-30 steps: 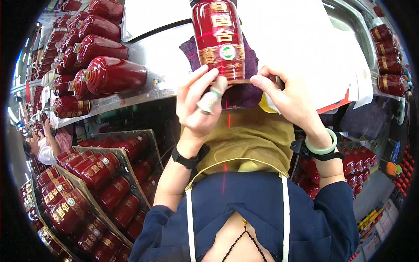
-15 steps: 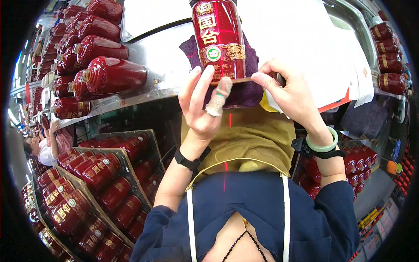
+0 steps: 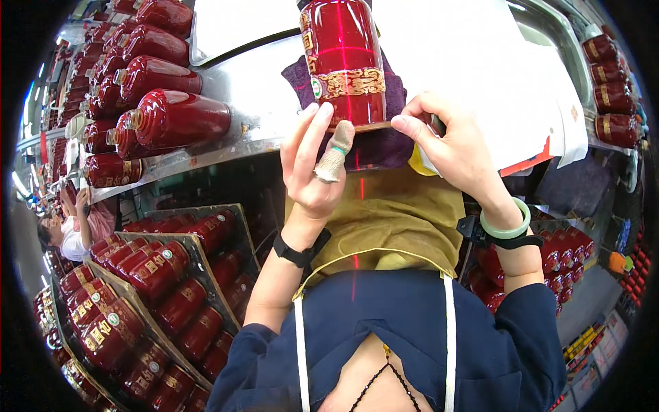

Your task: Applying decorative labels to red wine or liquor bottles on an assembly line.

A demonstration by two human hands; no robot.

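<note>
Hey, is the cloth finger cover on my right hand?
No, the cloth finger cover is on the thumb of your left hand, near the base of the red bottle.

Glossy bottle (image 3: 349,62), matt cloth (image 3: 383,150)

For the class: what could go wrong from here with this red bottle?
Only fingertips of the left hand are at the lower end of the glossy red bottle, so it might slip or tip.

Other red bottles sit near the edge of the table; a bump might knock one off.
</note>
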